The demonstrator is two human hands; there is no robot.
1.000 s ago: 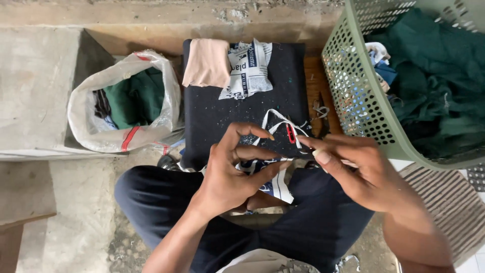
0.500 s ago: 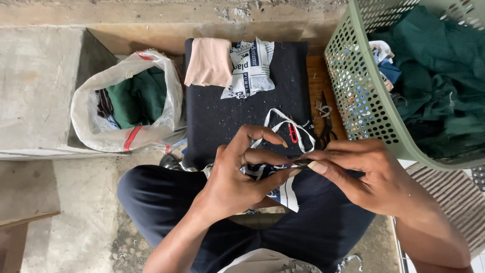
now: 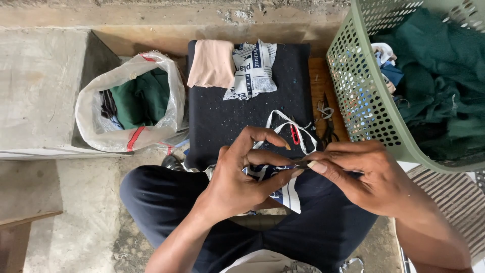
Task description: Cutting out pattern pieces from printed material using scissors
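A printed white-and-blue fabric piece [image 3: 283, 184] is held over the lap, between the 2 hands. The left hand [image 3: 242, 177] is curled around it, thumb and fingers pinching its upper edge. The right hand [image 3: 364, 174] is pressed together, fingertips pinching a small dark tool at the fabric's right end; the tool's kind cannot be told. The fabric's long axis runs left to right, with both hands touching it. Beyond lies the black-covered tabletop [image 3: 227, 121], carrying white strips [image 3: 283, 124], a red-handled clipper [image 3: 294, 135], a peach cloth [image 3: 212, 63] and a printed cloth [image 3: 252, 68]. A plastic bag [image 3: 126, 106] sits left, a green basket [image 3: 369, 91] right.
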